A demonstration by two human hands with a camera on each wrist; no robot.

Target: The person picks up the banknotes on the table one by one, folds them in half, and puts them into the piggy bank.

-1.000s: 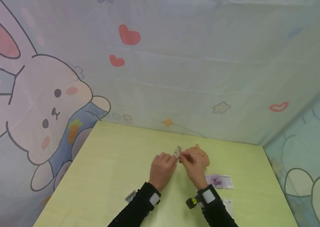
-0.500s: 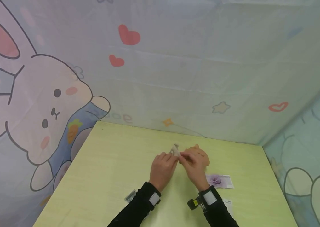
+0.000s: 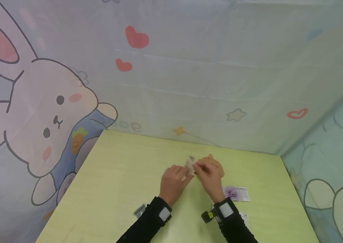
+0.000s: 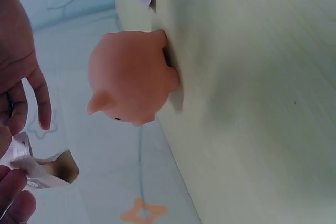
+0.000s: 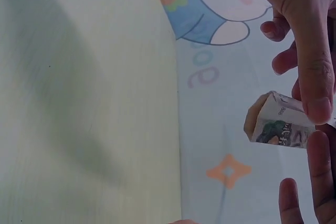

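Okay, I saw a pale yellow table [image 3: 123, 168]. Left hand [image 3: 173, 185] and right hand [image 3: 210, 182] were close together above it. Orange pig figurine [image 4: 128, 74] stood just beside the right hand; purple banknote [image 3: 239, 194] lay on the table. Folded printed paper [image 5: 281, 127] was up between the hands, both pinching it.

The paper [image 5: 281, 124] is white, printed in dark green and grey, with a tan end. The pig [image 4: 128, 74] is solid orange-pink, the counter [image 3: 129, 165] pale yellow-green. A lilac note [image 3: 236, 193] bears a deeper purple motif. Sleeves [image 3: 142, 224] are black; the pale blue-grey backdrop [image 3: 186, 91] carries red hearts [image 3: 137, 37] and a white rabbit [image 3: 71, 84].
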